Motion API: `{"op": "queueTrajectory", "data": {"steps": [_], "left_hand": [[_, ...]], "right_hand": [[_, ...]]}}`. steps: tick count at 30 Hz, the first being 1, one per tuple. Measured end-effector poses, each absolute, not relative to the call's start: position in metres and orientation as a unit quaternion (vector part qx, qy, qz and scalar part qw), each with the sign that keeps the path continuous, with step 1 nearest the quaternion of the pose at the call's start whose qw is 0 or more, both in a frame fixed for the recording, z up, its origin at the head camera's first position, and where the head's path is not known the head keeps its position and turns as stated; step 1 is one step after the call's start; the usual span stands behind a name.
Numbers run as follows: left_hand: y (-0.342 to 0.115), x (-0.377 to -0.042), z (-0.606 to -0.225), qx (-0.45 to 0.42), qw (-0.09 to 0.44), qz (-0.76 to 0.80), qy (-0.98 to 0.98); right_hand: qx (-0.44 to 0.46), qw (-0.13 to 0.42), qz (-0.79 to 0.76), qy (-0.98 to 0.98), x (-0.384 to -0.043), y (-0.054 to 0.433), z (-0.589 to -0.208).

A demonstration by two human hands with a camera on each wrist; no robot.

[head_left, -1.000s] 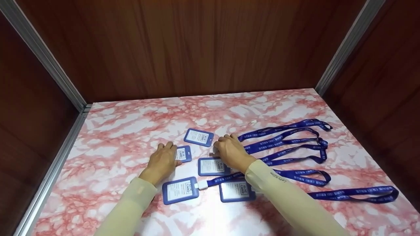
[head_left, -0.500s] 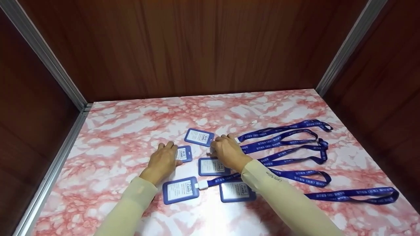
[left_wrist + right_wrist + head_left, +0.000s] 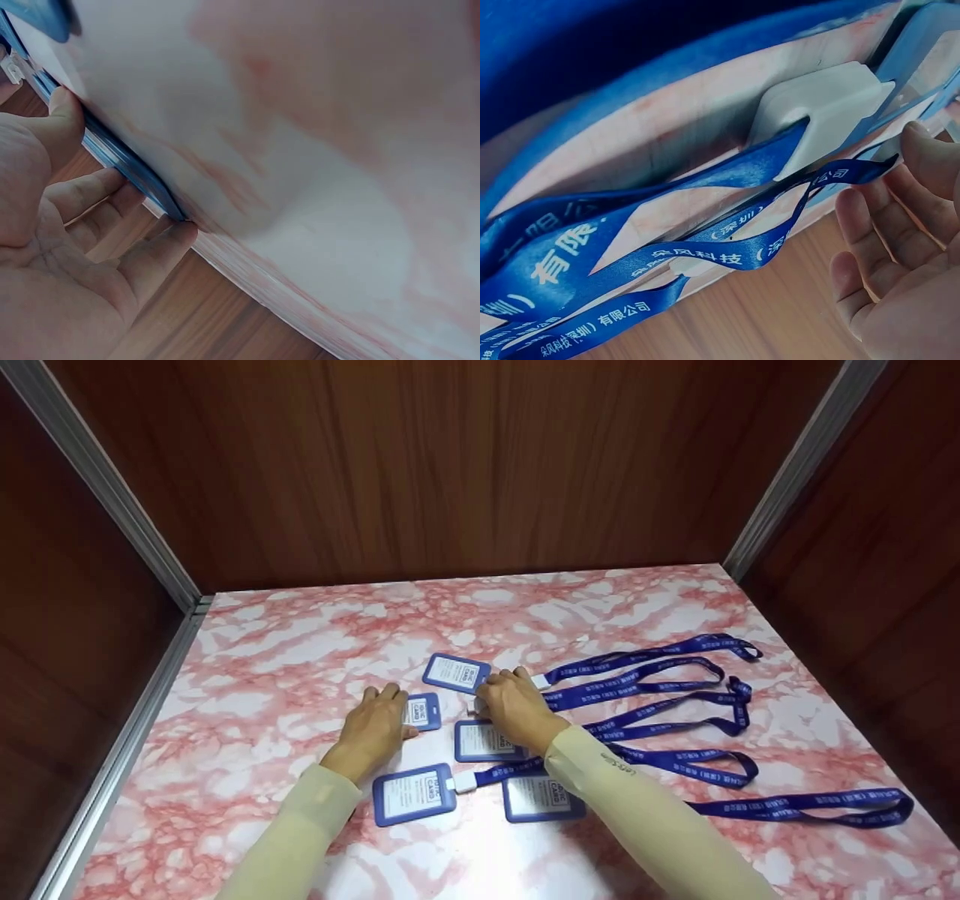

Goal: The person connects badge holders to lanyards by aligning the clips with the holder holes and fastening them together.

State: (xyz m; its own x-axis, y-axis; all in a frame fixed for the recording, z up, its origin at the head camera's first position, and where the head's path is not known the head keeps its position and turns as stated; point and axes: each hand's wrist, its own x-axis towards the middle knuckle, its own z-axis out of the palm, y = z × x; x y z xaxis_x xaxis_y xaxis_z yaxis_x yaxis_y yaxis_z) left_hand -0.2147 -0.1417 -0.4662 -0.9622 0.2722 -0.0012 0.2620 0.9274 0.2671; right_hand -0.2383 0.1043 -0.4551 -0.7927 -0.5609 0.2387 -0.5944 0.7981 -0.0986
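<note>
On the table, a blue-framed ID badge holder (image 3: 424, 711) lies under my left hand (image 3: 373, 727). The left wrist view shows the thumb at one edge of the badge holder (image 3: 127, 165) and the fingertips along other edges, holding it. My right hand (image 3: 521, 709) is just to the right, gripping the end of a blue lanyard (image 3: 600, 691) between thumb and fingers. A pale clip end (image 3: 472, 707) pokes out past its fingertips, toward the slot of the left hand's badge. In the right wrist view the lanyard strap (image 3: 847, 171) runs into the pinch.
Other badge holders lie around the hands: one behind (image 3: 454, 672), one between (image 3: 480, 741), two in front, at left (image 3: 414, 795) and right (image 3: 541, 799). Several blue lanyards (image 3: 735, 769) stretch rightward. Brown panels (image 3: 480, 472) wall the marbled table (image 3: 300, 645).
My right hand has moved slightly left with the lanyard's end, closer to the badge holder in my left hand. The left hand has stayed in place.
</note>
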Motion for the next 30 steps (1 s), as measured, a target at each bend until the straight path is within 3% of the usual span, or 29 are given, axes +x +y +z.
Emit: {"op": "queueTrajectory", "data": {"steps": [30], "left_hand": [[-0.140,-0.212,-0.465,0.140,0.015,0.133,0.981]], "right_hand": [[0.293,0.093,0.077,-0.948,-0.239,0.083,-0.456]]}}
